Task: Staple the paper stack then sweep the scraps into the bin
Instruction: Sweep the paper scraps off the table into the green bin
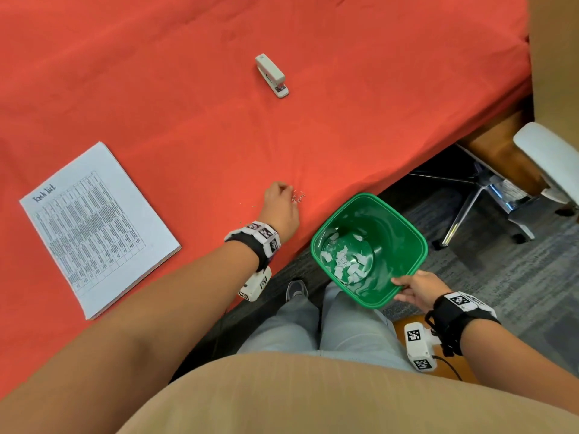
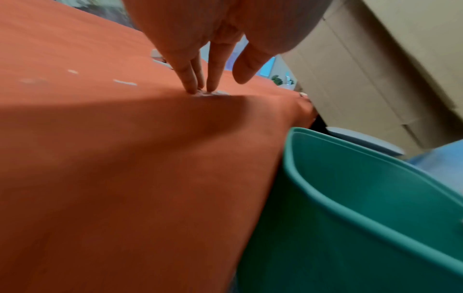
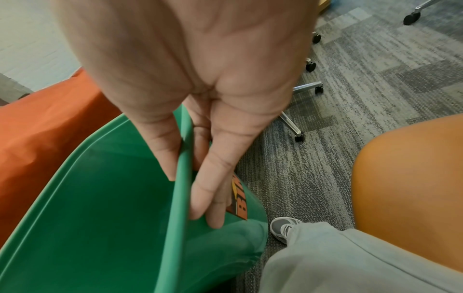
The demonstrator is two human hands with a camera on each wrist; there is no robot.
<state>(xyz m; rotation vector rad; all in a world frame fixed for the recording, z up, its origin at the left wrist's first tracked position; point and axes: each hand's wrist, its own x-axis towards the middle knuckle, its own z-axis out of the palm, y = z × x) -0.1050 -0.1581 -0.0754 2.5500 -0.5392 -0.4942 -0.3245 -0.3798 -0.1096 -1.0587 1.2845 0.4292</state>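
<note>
A small cluster of scraps lies on the red tablecloth near the table's front edge. My left hand rests just left of it; in the left wrist view its straight fingers press down on the scraps while the thumb hangs free. My right hand grips the near rim of the green bin, held below the table edge, thumb inside and fingers outside. White scraps lie in the bin's bottom. The paper stack lies at the left, the stapler farther back.
A few thin slivers are scattered on the cloth left of my hand. Under the table's right end stand an office chair base and a white armrest. My legs and an orange seat are beside the bin.
</note>
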